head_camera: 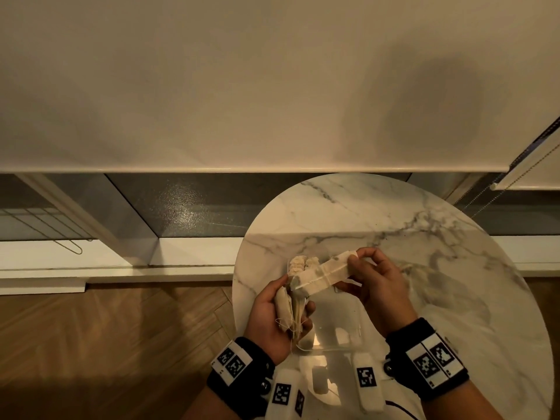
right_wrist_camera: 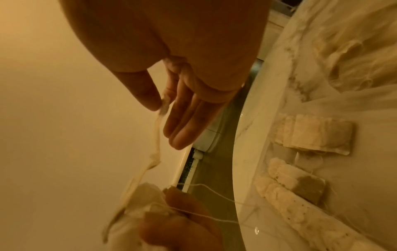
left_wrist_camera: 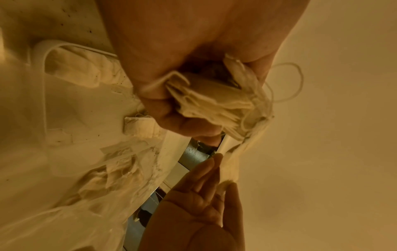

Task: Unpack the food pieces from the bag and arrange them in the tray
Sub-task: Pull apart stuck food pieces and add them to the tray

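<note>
Both hands work together above a clear plastic tray (head_camera: 348,325) that stands on a round marble table (head_camera: 424,231). The left hand (head_camera: 269,316) has its fingers curled around a small bundle of tea bags (head_camera: 286,310), with thin strings hanging loose from it. The right hand (head_camera: 378,286) pinches one end of a single tea bag (head_camera: 325,274) between the thumb and the fingers (right_wrist_camera: 182,118), which lie almost straight. This tea bag stretches flat between the two hands, and its other end is at the left hand's bundle.

Some tea bags are already in the tray: a short row of them (head_camera: 303,263) lies at the far left corner, and the right wrist view shows more laid side by side (right_wrist_camera: 311,134). Most of the tray floor looks free. I cannot see the outer bag clearly in the pictures.

I judge that the step in hand is to separate one piece from the bundle, so the task is in its early or middle part. The next move probably calls for a gentle pull to free the bag and its string without tearing the paper, and then for laying it flat beside the row. The loose strings may tangle and drag other bags out of the left hand.
</note>
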`<control>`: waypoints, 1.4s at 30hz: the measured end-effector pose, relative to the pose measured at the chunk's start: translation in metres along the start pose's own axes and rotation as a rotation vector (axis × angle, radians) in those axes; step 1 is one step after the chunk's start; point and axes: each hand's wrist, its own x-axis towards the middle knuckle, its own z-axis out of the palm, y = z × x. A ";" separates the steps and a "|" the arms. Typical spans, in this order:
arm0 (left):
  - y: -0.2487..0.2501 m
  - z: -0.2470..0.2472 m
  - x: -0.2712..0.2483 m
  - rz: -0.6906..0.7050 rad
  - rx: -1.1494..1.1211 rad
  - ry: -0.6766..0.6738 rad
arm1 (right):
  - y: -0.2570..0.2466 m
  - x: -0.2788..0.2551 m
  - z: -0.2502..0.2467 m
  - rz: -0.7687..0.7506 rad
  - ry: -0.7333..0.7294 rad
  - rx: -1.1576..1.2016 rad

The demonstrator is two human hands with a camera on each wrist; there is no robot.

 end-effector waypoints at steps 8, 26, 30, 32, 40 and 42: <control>-0.004 -0.001 0.000 0.049 0.014 0.054 | 0.012 -0.013 0.020 -0.366 -0.015 -0.413; -0.003 -0.016 0.006 0.085 0.004 0.096 | 0.034 -0.020 0.028 -0.291 -0.317 -0.710; -0.003 -0.016 0.007 0.094 0.045 0.131 | 0.040 -0.016 0.028 -0.323 -0.294 -0.667; -0.001 -0.019 0.008 0.090 0.039 0.146 | 0.041 -0.013 0.028 -0.307 -0.260 -0.614; 0.019 -0.033 0.003 0.120 -0.056 0.169 | 0.043 0.006 0.017 0.002 -0.047 -0.345; 0.030 -0.048 0.004 0.135 -0.089 0.195 | 0.041 0.009 0.011 0.060 -0.038 -0.347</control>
